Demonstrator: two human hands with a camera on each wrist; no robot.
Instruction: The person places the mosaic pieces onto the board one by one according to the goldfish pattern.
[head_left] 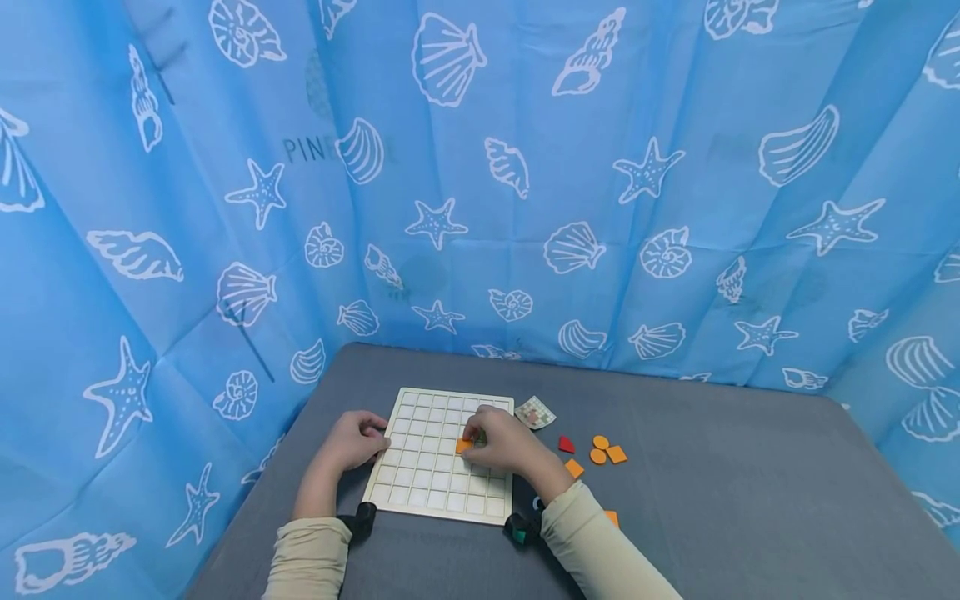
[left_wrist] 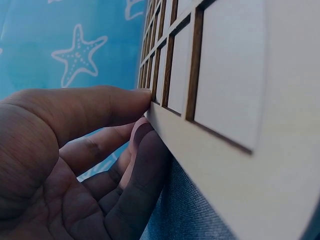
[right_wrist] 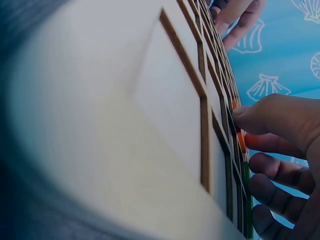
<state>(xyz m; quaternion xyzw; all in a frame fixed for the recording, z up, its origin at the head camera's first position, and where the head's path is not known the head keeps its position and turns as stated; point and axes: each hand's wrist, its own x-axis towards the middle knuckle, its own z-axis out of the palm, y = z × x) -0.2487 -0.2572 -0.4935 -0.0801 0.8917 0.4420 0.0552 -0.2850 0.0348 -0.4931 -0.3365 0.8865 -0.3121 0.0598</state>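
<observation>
A pale wooden board (head_left: 420, 478) with a grid of white square cells lies on the grey table. At its left edge, my left hand (head_left: 354, 440) pinches the rim, thumb against the side and the other fingers curled lower in the left wrist view. Over the middle right of the grid, my right hand (head_left: 504, 442) pinches an orange square tile (head_left: 464, 447) between thumb and index finger. The tile sits at the cells' surface. Beside it, partly hidden under the right hand's fingers, a green piece (right_wrist: 246, 175) shows in the right wrist view.
Right of the board lie a red quarter-round tile (head_left: 566, 444), two orange round tiles (head_left: 601, 442) and orange squares (head_left: 617, 454), one partly behind the right sleeve. A small patterned card (head_left: 536, 412) rests by the board's far right corner. A blue shell-print curtain (head_left: 480, 208) hangs behind the table.
</observation>
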